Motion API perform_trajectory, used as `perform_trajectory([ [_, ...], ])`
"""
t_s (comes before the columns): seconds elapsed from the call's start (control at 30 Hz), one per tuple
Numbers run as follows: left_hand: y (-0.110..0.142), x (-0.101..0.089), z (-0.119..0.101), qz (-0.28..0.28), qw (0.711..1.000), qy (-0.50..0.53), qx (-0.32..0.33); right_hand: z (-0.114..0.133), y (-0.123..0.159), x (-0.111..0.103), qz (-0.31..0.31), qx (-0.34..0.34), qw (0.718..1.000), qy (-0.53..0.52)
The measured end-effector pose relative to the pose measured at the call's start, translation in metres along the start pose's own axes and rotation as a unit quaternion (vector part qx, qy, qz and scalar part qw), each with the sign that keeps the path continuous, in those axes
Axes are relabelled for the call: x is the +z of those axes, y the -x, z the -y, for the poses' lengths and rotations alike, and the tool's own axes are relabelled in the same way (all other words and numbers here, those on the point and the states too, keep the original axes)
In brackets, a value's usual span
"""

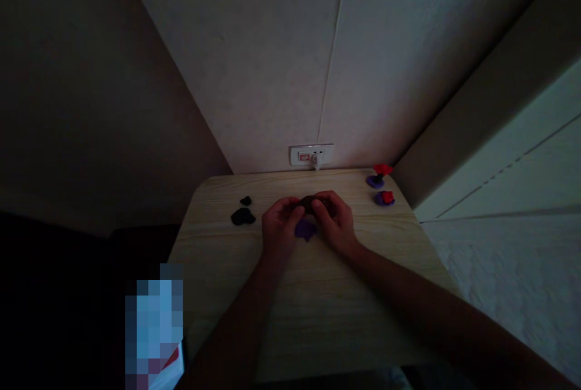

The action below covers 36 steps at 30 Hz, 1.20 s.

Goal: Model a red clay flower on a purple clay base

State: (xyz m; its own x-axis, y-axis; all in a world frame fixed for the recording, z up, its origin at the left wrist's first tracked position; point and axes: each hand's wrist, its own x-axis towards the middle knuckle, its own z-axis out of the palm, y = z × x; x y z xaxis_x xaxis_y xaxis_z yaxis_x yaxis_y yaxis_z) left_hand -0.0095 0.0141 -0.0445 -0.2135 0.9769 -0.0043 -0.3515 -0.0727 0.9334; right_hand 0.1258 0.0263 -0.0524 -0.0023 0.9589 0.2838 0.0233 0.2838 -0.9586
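Above the middle of the table, my left hand (282, 225) and my right hand (334, 220) are both closed on a dark brown lump (308, 203) that looks like modelling clay. Both thumbs press on its near side, and the fingers curl around the far side, partly hidden. Just below the lump, a flat purple clay piece (305, 230) lies on the tabletop between my wrists. To the left are a larger black clay piece (243, 216) and a smaller black piece (246, 200).
At the table's (318, 305) back right stand a red-topped shape on a purple base (376, 181) and a red and purple lump (385, 197). A wall socket (311, 154) with a white plug is behind. A lit, pixelated screen (157, 323) glows at lower left. The room is dim.
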Motion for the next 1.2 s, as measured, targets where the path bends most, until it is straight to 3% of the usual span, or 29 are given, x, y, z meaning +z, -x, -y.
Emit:
perform_trajectory([
  [0.4, -0.002, 0.000, -0.001, 0.028, 0.999, 0.018, -0.002, -0.008, -0.002, -0.003, 0.011, -0.003, 1.000, 0.011],
  [0.57, 0.000, 0.003, 0.002, 0.017, 0.999, -0.010, 0.033, -0.006, -0.003, 0.000, -0.007, -0.001, 1.000, 0.013],
  [0.8, 0.001, 0.003, 0.001, -0.012, 0.995, -0.067, 0.077, 0.004, -0.006, 0.000, 0.012, -0.076, 0.995, 0.058],
  [1.07, -0.001, -0.006, -0.003, 0.000, 0.995, -0.083, 0.055, 0.003, -0.003, 0.007, -0.006, 0.002, 1.000, -0.030],
  [1.2, -0.003, -0.011, 0.003, 0.010, 0.997, -0.063, 0.052, 0.004, -0.002, 0.005, 0.001, -0.020, 1.000, -0.013],
])
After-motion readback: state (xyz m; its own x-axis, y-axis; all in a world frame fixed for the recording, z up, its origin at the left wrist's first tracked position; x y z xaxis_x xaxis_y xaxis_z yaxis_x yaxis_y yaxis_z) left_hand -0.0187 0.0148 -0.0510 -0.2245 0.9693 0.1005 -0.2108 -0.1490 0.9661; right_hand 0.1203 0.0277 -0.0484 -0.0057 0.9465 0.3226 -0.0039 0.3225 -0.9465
